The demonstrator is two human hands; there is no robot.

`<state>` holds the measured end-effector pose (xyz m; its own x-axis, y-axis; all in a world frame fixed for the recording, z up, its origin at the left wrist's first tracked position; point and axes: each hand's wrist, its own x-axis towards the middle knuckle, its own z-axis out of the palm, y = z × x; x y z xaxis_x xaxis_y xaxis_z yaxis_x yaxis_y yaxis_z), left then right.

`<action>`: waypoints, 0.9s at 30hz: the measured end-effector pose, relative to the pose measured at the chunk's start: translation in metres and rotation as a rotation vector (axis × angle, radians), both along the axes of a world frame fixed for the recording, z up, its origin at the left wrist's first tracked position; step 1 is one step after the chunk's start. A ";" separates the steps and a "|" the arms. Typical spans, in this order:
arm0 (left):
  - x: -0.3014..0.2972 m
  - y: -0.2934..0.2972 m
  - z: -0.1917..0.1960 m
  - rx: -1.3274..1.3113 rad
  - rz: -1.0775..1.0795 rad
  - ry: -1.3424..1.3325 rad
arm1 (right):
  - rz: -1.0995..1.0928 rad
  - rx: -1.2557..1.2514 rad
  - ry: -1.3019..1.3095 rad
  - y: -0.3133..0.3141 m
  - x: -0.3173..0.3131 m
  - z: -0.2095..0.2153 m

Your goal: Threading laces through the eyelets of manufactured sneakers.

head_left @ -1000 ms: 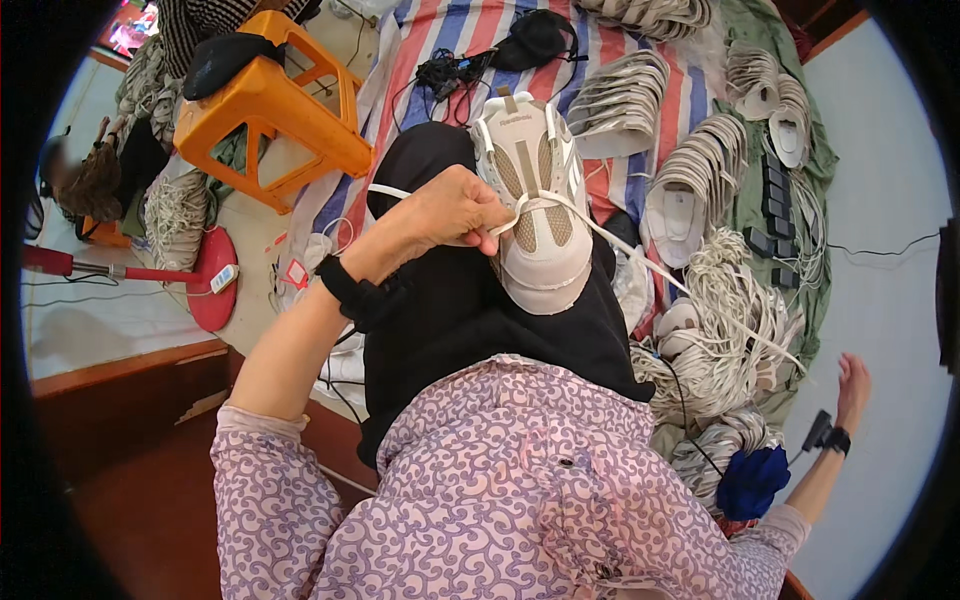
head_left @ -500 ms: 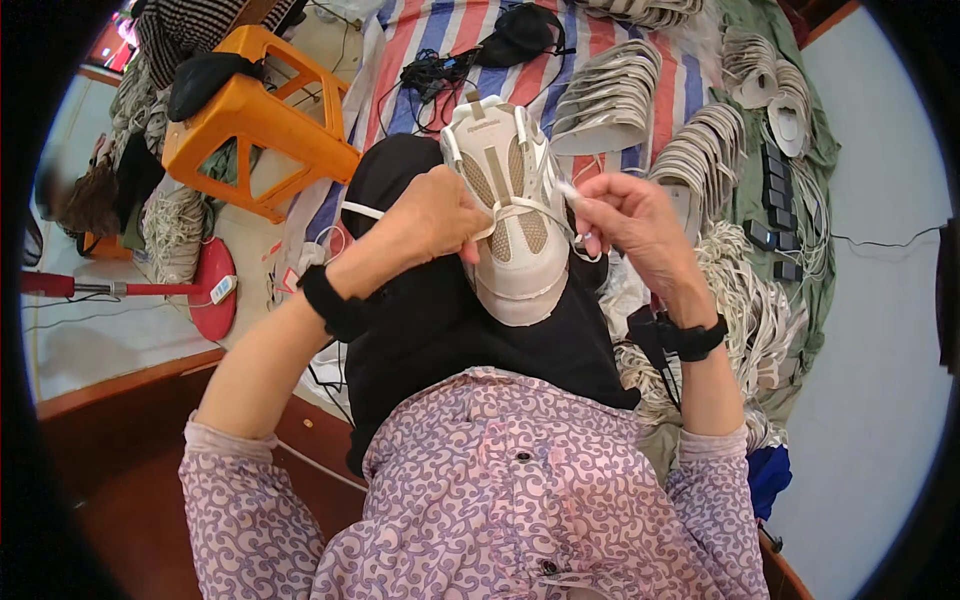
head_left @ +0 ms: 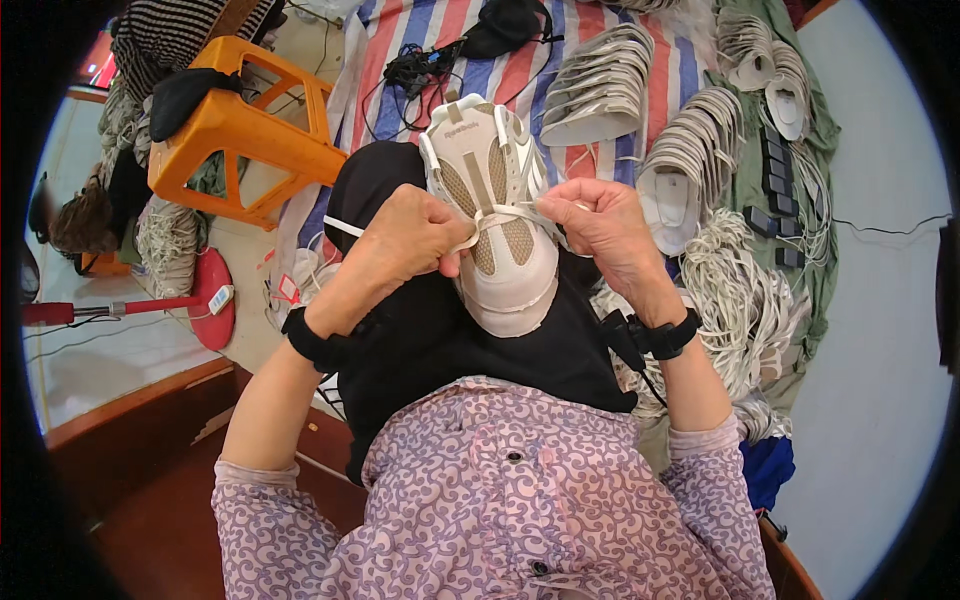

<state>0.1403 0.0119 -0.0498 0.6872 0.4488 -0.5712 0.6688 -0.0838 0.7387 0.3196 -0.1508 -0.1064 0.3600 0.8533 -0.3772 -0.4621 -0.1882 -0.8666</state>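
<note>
A white and beige shoe upper (head_left: 508, 280) rests on my black-clad lap, its toe toward me and its tongue away. A white shoelace (head_left: 505, 212) crosses the upper near the base of the tongue. At the shoe's left edge, my left hand (head_left: 415, 232) is closed, pinching the lace by its loop. On the other side my right hand (head_left: 608, 228) pinches the lace beside the eyelets, fingertips close against the upper. Both wrists wear black bands. The lace ends are partly hidden by my fingers.
Stacked shoe uppers (head_left: 600, 88) lie on a striped sheet (head_left: 400, 30), with more stacks (head_left: 695, 165) to the right. Bundled white laces (head_left: 740, 300) are beside my right arm. An orange stool (head_left: 190, 165) stands left, near a red round base (head_left: 212, 300). Black cables (head_left: 415, 70) lie ahead.
My right hand has moved left and inward, right up to the shoe's eyelet edge. My left hand keeps its pinch on the lace. The whole view has shifted slightly.
</note>
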 end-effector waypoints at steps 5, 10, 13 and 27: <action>-0.002 0.002 0.008 -0.009 -0.014 0.052 | -0.002 -0.036 -0.025 0.006 -0.004 0.008; -0.017 0.008 0.013 -0.065 -0.032 0.033 | 0.020 -0.015 -0.132 0.011 -0.007 0.008; -0.026 0.007 0.006 -0.139 0.004 -0.070 | 0.020 0.051 -0.639 0.016 -0.011 0.007; -0.028 -0.009 -0.016 -0.022 0.226 -0.253 | 0.322 0.364 -1.491 0.062 -0.031 0.043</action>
